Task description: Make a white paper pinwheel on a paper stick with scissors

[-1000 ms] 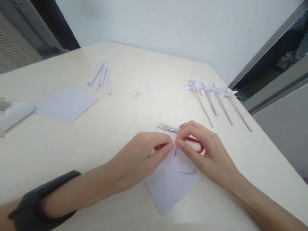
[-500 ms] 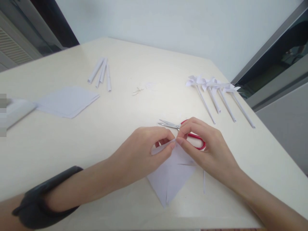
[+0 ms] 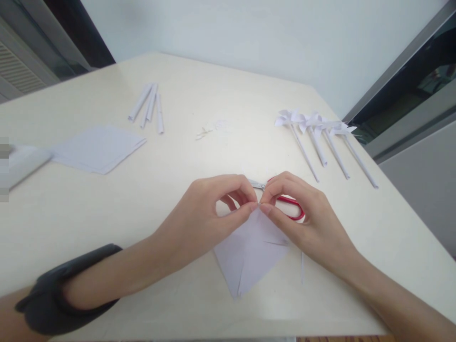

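Observation:
Both hands pinch the upper corner of a white square sheet of paper [image 3: 254, 256], slit inward from its corners. My left hand [image 3: 217, 209] has thumb and forefinger closed on the edge at that corner. Right beside it, my right hand [image 3: 302, 204] pinches the same corner, fingertips almost touching the left ones. Slits show at the sheet's right side and bottom corner. Beyond the hands lie red-handled scissors [image 3: 294, 204], partly covered by my right hand and with the blade tips hidden behind the left. A thin white strip [image 3: 302, 268] lies right of the sheet.
Several paper pinwheels [image 3: 313, 126] on rolled sticks lie at the right. Several rolled paper tubes [image 3: 151, 104] are at the back left, near a stack of square sheets [image 3: 99, 147]. A white object [image 3: 26, 164] is at the left edge. Small paper scraps [image 3: 210, 130] lie mid-table.
My left hand has shifted slightly up and left, its fingers arched more. The sheet's bottom corner has swung a little left and up. The right hand stays nearly still.

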### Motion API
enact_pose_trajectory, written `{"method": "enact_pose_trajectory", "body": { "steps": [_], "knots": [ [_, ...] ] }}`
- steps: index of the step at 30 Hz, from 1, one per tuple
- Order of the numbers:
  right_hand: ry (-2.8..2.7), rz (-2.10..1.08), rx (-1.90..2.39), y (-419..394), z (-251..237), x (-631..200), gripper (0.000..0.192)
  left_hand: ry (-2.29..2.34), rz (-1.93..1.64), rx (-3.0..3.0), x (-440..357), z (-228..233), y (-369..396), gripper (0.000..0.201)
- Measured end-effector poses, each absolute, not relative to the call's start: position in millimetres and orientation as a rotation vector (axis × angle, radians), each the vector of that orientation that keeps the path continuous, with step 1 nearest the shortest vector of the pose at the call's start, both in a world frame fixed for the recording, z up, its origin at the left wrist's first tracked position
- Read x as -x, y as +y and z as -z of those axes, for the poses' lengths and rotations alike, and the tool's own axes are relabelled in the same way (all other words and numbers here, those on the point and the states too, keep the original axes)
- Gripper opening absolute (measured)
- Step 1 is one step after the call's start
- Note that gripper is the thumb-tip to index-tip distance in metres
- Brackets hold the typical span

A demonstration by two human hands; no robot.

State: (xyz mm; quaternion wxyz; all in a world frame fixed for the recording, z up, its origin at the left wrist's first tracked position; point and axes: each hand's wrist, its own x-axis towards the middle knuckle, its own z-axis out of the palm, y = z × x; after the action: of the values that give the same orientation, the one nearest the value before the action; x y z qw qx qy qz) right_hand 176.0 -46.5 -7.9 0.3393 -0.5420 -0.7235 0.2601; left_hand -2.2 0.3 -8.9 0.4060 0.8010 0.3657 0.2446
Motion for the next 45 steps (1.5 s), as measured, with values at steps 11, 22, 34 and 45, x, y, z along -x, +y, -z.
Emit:
{"method": "enact_pose_trajectory", "body": {
  "steps": [11, 22, 34, 45],
  "knots": [
    [-1.877, -0.623, 1.473, -52.0, 9.6, -170.9, 0.016, 0.891, -0.833, -2.363, -0.2, 18.3, -6.5, 0.009],
    [-1.853, -0.668, 1.353, -53.6, 3.7, -172.9, 0.011, 0.869, -0.767, -2.149, 1.2, 3.8, -6.8, 0.01],
    [-1.786, -0.999, 0.973, -46.7, -1.6, -185.3, 0.008, 0.645, -0.633, -1.655, 2.6, -8.0, -10.0, 0.011],
    [-1.783, -0.955, 0.922, -46.8, 0.6, -184.0, 0.009, 0.627, -0.658, -1.785, 4.6, -12.0, -12.6, 0.011]
  ]
}}
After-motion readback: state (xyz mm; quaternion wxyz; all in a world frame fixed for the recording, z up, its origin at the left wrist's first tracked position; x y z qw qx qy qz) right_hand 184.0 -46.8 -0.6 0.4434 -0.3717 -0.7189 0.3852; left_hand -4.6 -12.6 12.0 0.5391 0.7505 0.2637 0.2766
